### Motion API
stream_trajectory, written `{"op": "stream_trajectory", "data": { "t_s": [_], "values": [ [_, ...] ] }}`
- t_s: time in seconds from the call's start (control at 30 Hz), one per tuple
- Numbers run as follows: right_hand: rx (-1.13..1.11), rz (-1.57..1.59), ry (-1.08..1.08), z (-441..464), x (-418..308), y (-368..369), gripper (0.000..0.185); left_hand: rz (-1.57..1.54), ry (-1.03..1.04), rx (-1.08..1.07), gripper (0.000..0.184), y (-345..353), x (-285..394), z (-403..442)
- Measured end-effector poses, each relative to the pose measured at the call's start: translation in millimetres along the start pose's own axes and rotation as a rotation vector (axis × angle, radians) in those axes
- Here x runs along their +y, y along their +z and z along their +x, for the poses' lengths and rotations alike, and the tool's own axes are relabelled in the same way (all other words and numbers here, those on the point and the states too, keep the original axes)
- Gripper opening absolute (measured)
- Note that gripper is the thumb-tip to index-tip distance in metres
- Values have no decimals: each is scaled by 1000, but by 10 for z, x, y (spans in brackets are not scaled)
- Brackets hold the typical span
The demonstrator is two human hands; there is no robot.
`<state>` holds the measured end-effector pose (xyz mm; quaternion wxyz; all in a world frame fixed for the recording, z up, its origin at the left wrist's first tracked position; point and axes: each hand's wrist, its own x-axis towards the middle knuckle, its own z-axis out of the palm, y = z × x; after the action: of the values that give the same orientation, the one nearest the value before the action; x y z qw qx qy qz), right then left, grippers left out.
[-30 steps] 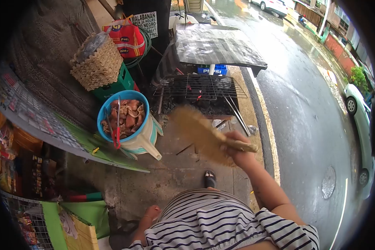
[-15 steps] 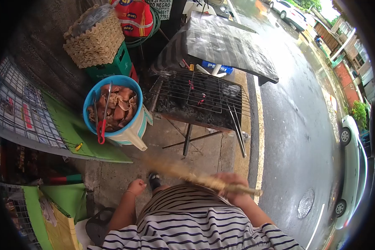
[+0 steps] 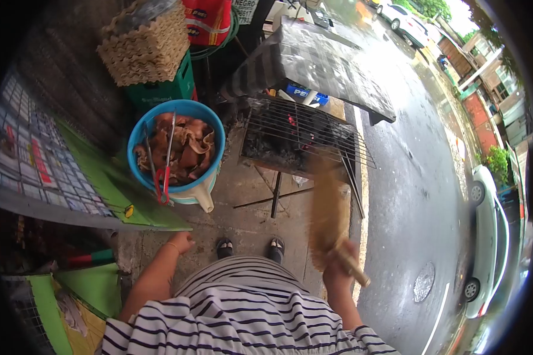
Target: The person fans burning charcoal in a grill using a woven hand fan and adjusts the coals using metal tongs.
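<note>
Grasping with right hand (image 3: 336,279), near black wire-rack grill (image 3: 302,133), flat tan fan (image 3: 328,210), probably light, springy, best held by pale rod-like handle (image 3: 355,267). Cannot tell closure of left hand (image 3: 182,241).

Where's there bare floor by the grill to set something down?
The pavement between the blue tub, the grill legs and your sandals looks free. It's crowded behind the tub, with the green crate and woven baskets, and on the right, where your fan is.
</note>
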<state>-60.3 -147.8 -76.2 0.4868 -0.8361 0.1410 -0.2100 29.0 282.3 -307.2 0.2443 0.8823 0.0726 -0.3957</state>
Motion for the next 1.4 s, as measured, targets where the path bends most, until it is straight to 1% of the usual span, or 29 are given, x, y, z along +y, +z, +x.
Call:
{"op": "stream_trajectory", "data": {
  "t_s": [0.03, 0.1, 0.17, 0.2, 0.27, 0.33, 0.37, 0.47, 0.5, 0.53, 0.6, 0.63, 0.67, 0.73, 0.77, 0.8, 0.87, 0.9, 0.93, 0.97, 1.0, 1.07, 1.13, 1.2, 1.33, 1.37, 1.4],
  "values": [
    [-233, -33, -217, -91, -191, -31, 26, -13, -20, -2, 38, -24, -68, -34],
    [-240, -325, -240, -125, -117, -55, 26, -17, -44, -4, 38, -157, -140, -91],
    [44, -288, -175, -49, 135, 56, 22, 117, -8, -57, 37, -201, -240, -49],
    [92, -163, -76, -44, 89, 79, 22, 181, 10, -84, 37, -183, -278, -32],
    [171, 93, 104, 32, -7, 115, 23, 196, 38, -81, 35, -95, -292, 6],
    [-263, -39, -190, -141, -78, 47, 19, 178, 56, -79, 35, -55, -288, 34],
    [-431, 449, -338, -114, -310, 177, 18, 157, 66, -83, 35, -14, -269, 49],
    [-8, -326, -161, -2, 142, 5, 17, 159, 133, -79, 36, 37, -204, 122],
    [296, 208, 145, 165, -210, 173, 17, 168, 159, -76, 36, 61, -185, 146],
    [410, 147, 142, 226, -228, 180, 19, 165, 172, -70, 36, 60, -155, 169],
    [224, 520, 140, 66, -62, 189, 24, 163, 189, -56, 36, -5, -124, 209],
    [38, 377, 272, -82, -132, 187, 26, 123, 171, -28, 36, -56, -87, 194],
    [-229, 18, -316, -107, -99, 104, 28, 86, 152, -4, 37, -99, -60, 169],
    [-298, -154, -156, -50, 48, -40, 23, 50, 101, 2, 37, -143, -72, 152],
    [-22, -366, -103, 12, 126, 10, 18, 46, 71, -11, 36, -161, -84, 164],
    [242, -6, 103, 234, -356, 183, 15, 42, 43, -26, 36, -158, -99, 177],
    [258, 84, 168, 228, -280, 199, 15, 113, 92, -47, 36, -136, -177, 193],
    [28, -134, 76, 126, -95, 161, 14, 146, 112, -48, 35, -152, -187, 206],
    [-206, -352, -6, 52, -214, 182, 13, 109, 91, -55, 36, -145, -188, 180],
    [-426, 359, -367, 41, -330, 262, 14, 78, 68, -63, 36, -157, -200, 153],
    [-245, 258, -270, 98, -334, 281, 14, 53, 49, -71, 36, -186, -220, 137],
    [118, 45, -79, 221, -273, 219, 16, 69, 80, -31, 35, -149, -365, 242],
    [229, -85, 39, 201, -124, 172, 17, 71, 105, -8, 34, -94, -368, 280],
    [101, -109, 88, 73, 89, 171, 18, 82, 114, 13, 35, -159, -318, 243],
    [-204, -323, -521, 130, 105, 111, 13, 39, 71, -3, 34, -275, -189, 103],
    [43, 127, 172, 163, 72, 147, 11, 48, 69, -10, 34, -283, -174, 91],
    [377, 148, 87, 288, 154, 262, 12, 51, 67, -18, 34, -248, -163, 82]
  ]
}}
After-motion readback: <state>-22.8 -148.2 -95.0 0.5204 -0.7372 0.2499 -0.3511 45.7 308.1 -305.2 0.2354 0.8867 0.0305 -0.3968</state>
